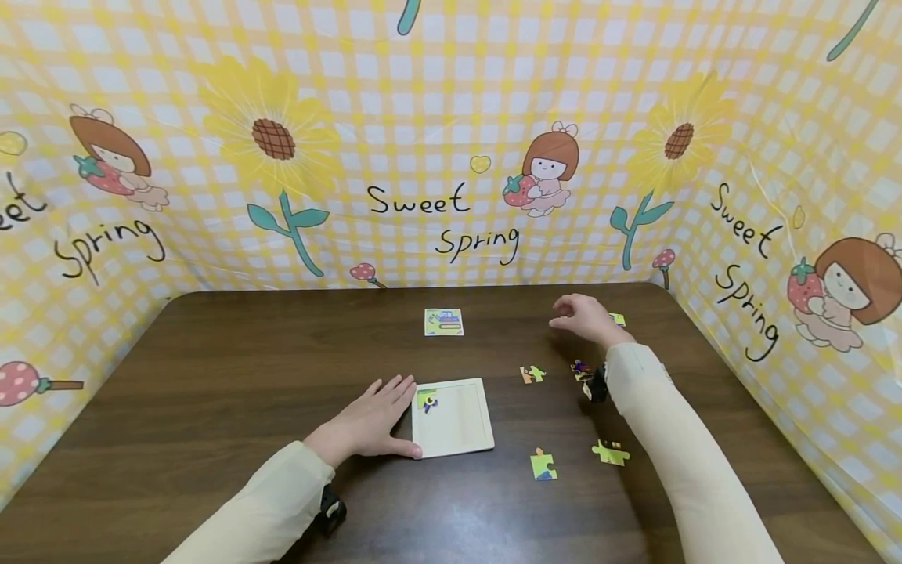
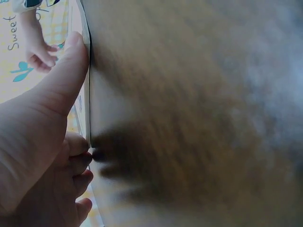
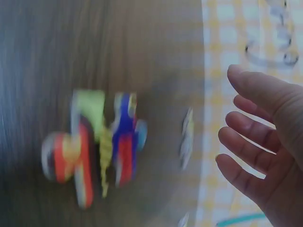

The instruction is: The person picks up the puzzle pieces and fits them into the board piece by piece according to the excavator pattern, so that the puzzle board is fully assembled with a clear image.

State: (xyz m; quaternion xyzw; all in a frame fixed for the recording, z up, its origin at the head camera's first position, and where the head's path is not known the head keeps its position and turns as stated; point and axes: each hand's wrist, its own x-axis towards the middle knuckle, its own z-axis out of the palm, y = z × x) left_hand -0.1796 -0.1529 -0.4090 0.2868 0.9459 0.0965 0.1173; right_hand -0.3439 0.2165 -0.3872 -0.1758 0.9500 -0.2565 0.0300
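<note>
My left hand (image 1: pixel 369 419) rests along the left edge of a pale wooden puzzle tray (image 1: pixel 458 431), fingers extended and thumb at the near corner. In the tray's upper left corner lies one puzzle piece (image 1: pixel 427 399). Over the back right of the table, my right hand (image 1: pixel 586 317) is raised with fingers loosely bent. The right wrist view shows nothing between its fingers. Near that arm lie a dark multicoloured piece (image 1: pixel 580 370), partly hidden by the wrist, and a green piece (image 1: pixel 618 319), partly behind the hand.
A small picture card (image 1: pixel 443 322) of a digger-like vehicle lies behind the tray. Right of the tray are an orange-and-green piece (image 1: pixel 533 374), a green-and-blue piece (image 1: pixel 543 465) and another green piece (image 1: pixel 611 453). Checked cloth (image 1: pixel 423 141) surrounds the brown table (image 1: pixel 247 345).
</note>
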